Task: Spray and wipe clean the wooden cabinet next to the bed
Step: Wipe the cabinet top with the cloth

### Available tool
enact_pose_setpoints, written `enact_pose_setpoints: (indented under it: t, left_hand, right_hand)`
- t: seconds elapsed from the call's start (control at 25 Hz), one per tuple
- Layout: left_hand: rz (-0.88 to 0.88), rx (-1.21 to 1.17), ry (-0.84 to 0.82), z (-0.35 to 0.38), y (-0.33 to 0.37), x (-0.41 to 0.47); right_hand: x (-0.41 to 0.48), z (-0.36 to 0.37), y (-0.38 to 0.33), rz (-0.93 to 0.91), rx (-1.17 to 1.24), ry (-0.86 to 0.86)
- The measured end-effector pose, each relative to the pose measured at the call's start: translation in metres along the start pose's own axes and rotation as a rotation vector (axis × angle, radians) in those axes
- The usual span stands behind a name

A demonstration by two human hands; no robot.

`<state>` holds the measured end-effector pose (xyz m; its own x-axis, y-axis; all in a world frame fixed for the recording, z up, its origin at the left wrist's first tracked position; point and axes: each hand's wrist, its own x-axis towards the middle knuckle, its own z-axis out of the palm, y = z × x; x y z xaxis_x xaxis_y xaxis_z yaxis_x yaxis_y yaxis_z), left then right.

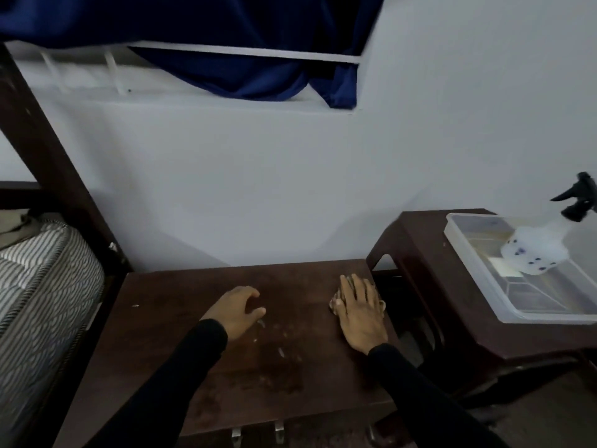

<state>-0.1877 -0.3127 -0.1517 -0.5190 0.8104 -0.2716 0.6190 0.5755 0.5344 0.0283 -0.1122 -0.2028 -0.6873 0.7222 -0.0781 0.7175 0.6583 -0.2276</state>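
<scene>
The dark wooden cabinet (193,344) fills the lower middle, its top marked with wet patches and pale smears near the centre. My right hand (360,313) lies flat with fingers spread, pressing a light cloth (334,303) onto the top near the right edge; most of the cloth is hidden under the palm. My left hand (237,313) rests on the top left of centre, fingers loosely curled, holding nothing. A white spray bottle (538,247) with a black trigger head leans in a clear plastic container at the right.
A striped mattress (42,292) and dark bed frame post (42,147) stand at the left. The clear container (478,279) sits on a second dark wooden table (420,253) to the right. A white wall and blue curtain (226,59) lie behind.
</scene>
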Motion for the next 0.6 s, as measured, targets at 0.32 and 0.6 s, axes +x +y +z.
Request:
enact_pose_setpoints:
  t: [0.32,0.6]
  left_hand:
    - [0.085,0.096,-0.059,0.003,0.016,0.038]
    - [0.051,0.06,0.016,0.001,0.045,0.074]
  right_hand:
    - [0.014,-0.006,-0.007,0.237,0.12,0.039]
    - [0.049,-0.054,0.005,-0.052,0.047,-0.321]
